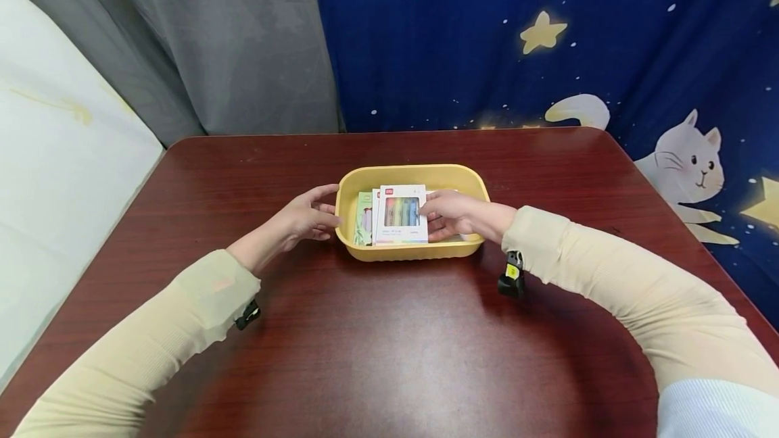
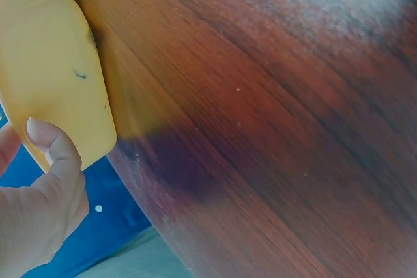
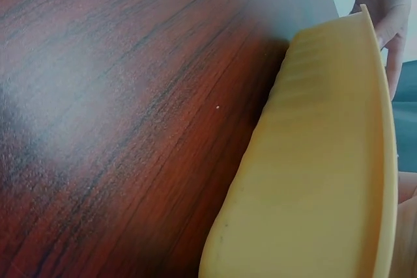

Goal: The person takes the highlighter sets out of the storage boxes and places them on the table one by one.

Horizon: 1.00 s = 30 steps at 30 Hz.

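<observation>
White, flat, rectangular carton with a row of rainbow-coloured sticks on its face (image 1: 400,215): propped up inside the tub, facing us. Whether the sticks are printed or sit behind a window, we cannot tell. The right hand (image 1: 455,211) pinches its right edge, one fingertip lapping the front, the rest partly hidden. We judge the step in hand to be handling this carton within the tub; the next move calls for a firm but light pinch — thin card would likely dent — and clearance over the rim.

Close behind, to the left: a second white carton, mostly covered (image 1: 374,218), then a pale green printed carton (image 1: 363,222). Crisp corners on all we can see.

Around them, the pale yellow, round-cornered plastic tub (image 1: 414,253): smooth walls, ribbing low down. The left hand (image 1: 307,217), fingers spread, touches its left end, probably steadying it.

Beneath, the glossy red-brown wood-grain table (image 1: 377,343). Beyond, soft folds — plain grey curtain (image 1: 262,53), star-printed navy curtain (image 1: 426,53).
</observation>
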{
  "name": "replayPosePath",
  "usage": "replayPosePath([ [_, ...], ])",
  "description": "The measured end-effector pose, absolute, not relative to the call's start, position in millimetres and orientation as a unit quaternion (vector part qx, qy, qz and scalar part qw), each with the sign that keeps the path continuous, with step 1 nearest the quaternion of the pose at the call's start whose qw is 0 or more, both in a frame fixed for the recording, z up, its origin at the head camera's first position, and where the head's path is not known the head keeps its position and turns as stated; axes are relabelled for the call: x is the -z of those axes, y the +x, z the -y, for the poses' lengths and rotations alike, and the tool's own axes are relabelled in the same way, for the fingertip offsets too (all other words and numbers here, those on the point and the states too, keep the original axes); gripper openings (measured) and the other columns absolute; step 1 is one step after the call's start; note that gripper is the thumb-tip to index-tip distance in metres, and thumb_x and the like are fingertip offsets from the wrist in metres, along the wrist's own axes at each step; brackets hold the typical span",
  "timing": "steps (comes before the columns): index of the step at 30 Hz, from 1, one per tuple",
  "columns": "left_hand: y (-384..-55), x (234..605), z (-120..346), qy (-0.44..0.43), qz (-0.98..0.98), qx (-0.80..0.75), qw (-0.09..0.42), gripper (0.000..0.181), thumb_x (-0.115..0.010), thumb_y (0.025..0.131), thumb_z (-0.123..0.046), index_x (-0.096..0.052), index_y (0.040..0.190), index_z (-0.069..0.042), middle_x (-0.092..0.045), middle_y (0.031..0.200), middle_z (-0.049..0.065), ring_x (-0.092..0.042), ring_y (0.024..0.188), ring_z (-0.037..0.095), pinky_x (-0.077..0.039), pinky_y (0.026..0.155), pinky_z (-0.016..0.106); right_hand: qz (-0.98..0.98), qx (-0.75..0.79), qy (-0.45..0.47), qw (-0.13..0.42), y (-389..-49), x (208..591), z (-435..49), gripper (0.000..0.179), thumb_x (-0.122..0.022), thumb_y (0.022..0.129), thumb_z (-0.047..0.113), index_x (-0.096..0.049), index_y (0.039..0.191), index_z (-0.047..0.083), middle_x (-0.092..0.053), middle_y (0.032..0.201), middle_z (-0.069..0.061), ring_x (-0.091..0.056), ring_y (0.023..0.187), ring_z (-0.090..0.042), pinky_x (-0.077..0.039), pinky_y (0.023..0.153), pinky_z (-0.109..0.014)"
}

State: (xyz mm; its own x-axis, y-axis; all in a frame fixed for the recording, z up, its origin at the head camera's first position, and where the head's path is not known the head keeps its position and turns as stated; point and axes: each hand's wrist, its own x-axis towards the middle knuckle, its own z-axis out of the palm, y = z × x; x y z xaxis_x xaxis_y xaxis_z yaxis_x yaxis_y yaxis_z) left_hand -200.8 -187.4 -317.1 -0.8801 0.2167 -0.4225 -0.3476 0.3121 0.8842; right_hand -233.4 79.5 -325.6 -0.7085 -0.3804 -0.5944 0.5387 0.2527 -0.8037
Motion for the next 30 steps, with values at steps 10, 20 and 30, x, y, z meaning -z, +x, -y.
replayPosePath([
  [10, -201.4, 317.4, 186.8, -0.046, -0.767, -0.592, 0.243, 0.075, -0.059, 0.084, -0.001, -0.02, 0.146, -0.018, -0.046, 0.101, 0.008, -0.056, 0.066, 0.012, -0.048, 0.057, 0.021, -0.673, 0.639, 0.042, 0.369, -232.5, 320.2, -81.3, 0.036, -0.039, 0.091, 0.0, -0.035, 0.127, 0.002, -0.056, 0.078, -0.008, -0.06, 0.069, -0.018, -0.052, 0.059, -0.034],
  [20, -200.8, 318.3, 188.1, -0.047, -0.765, -0.591, 0.251, 0.076, -0.058, 0.085, -0.002, -0.017, 0.147, -0.019, -0.05, 0.099, 0.008, -0.057, 0.069, 0.012, -0.048, 0.058, 0.021, -0.673, 0.653, 0.022, 0.346, -229.3, 309.7, -90.5, 0.048, -0.042, 0.092, 0.001, -0.025, 0.137, 0.001, -0.06, 0.076, -0.007, -0.062, 0.064, -0.017, -0.054, 0.053, -0.031],
  [30, -202.1, 318.5, 189.5, -0.044, -0.765, -0.588, 0.258, 0.075, -0.058, 0.086, -0.004, -0.017, 0.147, -0.019, -0.052, 0.101, 0.01, -0.056, 0.07, 0.013, -0.049, 0.06, 0.021, -0.648, 0.679, 0.012, 0.345, -221.9, 299.6, -96.6, 0.053, -0.041, 0.092, 0.0, -0.018, 0.14, 0.002, -0.062, 0.079, -0.007, -0.063, 0.063, -0.017, -0.054, 0.054, -0.031],
])
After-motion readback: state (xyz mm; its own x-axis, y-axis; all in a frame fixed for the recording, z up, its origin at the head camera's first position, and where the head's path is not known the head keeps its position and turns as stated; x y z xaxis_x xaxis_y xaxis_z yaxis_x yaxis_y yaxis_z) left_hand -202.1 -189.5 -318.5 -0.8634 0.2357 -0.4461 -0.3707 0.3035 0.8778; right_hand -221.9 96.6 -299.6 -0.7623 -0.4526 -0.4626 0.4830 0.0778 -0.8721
